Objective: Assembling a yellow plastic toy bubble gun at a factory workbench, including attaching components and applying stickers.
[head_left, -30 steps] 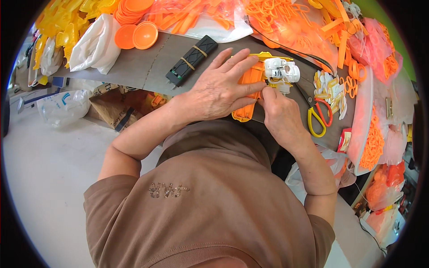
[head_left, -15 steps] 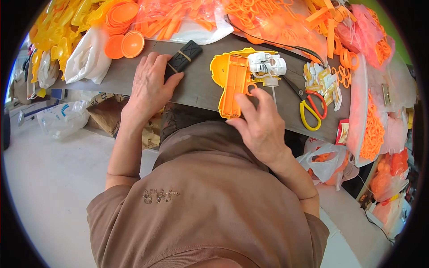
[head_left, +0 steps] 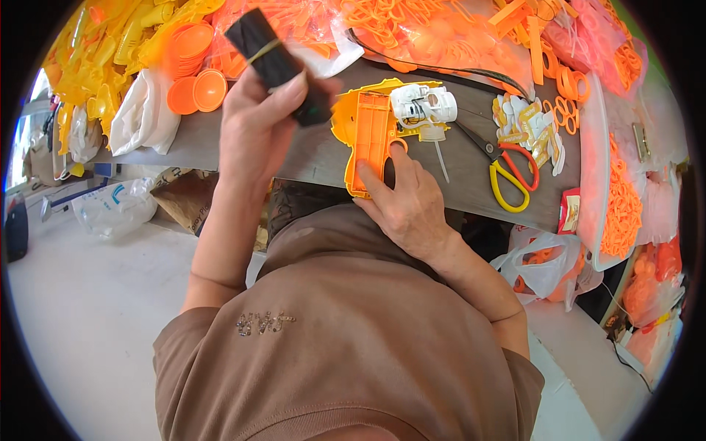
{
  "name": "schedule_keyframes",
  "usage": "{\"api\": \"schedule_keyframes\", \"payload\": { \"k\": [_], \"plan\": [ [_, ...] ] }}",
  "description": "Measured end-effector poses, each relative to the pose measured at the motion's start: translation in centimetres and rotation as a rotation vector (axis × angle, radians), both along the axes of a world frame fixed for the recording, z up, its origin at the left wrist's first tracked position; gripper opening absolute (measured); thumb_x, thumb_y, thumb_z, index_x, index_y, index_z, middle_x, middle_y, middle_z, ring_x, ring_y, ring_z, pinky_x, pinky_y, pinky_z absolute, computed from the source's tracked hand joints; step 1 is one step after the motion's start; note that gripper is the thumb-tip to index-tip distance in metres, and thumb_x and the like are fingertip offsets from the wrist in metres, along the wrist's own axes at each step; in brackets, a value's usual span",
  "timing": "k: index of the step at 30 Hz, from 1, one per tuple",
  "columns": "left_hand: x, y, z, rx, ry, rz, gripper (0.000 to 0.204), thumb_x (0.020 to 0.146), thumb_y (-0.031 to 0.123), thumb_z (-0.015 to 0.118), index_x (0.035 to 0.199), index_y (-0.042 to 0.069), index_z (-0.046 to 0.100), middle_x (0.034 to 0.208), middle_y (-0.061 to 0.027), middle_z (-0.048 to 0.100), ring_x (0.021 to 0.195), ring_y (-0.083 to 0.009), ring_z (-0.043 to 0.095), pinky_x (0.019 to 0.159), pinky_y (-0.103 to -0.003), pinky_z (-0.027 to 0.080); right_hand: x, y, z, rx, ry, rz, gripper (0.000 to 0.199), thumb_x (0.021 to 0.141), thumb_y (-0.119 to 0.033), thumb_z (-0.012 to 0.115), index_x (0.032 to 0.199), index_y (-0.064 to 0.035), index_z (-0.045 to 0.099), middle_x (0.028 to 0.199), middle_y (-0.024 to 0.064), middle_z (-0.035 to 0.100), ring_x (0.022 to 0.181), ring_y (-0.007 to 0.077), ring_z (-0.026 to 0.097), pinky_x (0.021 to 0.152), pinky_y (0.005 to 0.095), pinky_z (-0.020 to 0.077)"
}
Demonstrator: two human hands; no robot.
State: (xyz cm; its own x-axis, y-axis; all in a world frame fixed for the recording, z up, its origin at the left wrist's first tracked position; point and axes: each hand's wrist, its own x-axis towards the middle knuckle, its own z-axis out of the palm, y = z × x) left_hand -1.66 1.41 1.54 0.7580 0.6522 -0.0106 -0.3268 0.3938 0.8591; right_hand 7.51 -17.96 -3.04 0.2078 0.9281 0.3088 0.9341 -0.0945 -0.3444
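Hands: two, one left hand and one right hand, both bare.
Left fingers: curled around one black block, gripping it.
Right fingers: bent, on the near end of one orange case; I cannot tell if they pinch it.
Black block: one, long and dark, a bit blurry; it is up above the counter, tipped, with its far end leaning left.
Rubber band: one that I can see, pale, stretched around the block.
Orange case: one, long and boxy, lying at the near edge of the counter.
Yellow shell: one, bright and curvy, showing around the orange case.
White part: one, lumpy and round with dark marks, just right of the orange case; one thin pale tube sticks out toward the person.
Scissors: one pair, dark blades, one red handle and one yellow, right of the tube.
Orange dishes: two overlap in front; the stack behind is too tight to count.
White bag: one, just left of the dishes.
White and gold pieces: one pile, too mixed up to count, near the scissors.
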Motion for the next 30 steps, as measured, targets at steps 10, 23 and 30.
{"api": "schedule_keyframes", "payload": {
  "k": [10,23,30],
  "plan": [
    [5.3,0.6,-2.2,0.298,0.068,-0.196,0.022,0.088,0.004,0.059,0.108,-0.004,0.052,0.099,-0.0143,0.065,0.093,-0.0225,0.065,0.085,-0.034,0.052,0.3,0.0,-0.3,0.046,0.047,0.001,0.055,0.063,-0.024,0.080,0.112,-0.0084,0.061,0.116,0.0266,0.049,0.082,0.0291,0.058,0.065,0.0341,0.0474],
    [5.3,-0.3,-3.2,0.402,-0.009,-0.143,0.033,0.083,-0.007,0.060,0.112,-0.003,0.047,0.106,-0.0178,0.062,0.097,-0.0256,0.064,0.089,-0.037,0.051,0.7,0.2,-1.2,0.107,0.062,0.012,0.054,0.064,-0.026,0.079,0.111,-0.0083,0.062,0.108,0.0221,0.049,0.073,0.0227,0.054,0.058,0.0313,0.0435],
    [5.3,-1.2,-3.8,0.414,-0.028,-0.046,0.033,0.081,-0.008,0.060,0.111,-0.006,0.048,0.105,-0.0205,0.062,0.094,-0.0294,0.065,0.085,-0.040,0.052,1.5,0.3,-2.4,0.215,-0.013,0.052,0.046,0.068,-0.028,0.075,0.107,-0.0070,0.064,0.102,0.0196,0.051,0.063,0.0177,0.052,0.053,0.0273,0.0425]
  ]
}}
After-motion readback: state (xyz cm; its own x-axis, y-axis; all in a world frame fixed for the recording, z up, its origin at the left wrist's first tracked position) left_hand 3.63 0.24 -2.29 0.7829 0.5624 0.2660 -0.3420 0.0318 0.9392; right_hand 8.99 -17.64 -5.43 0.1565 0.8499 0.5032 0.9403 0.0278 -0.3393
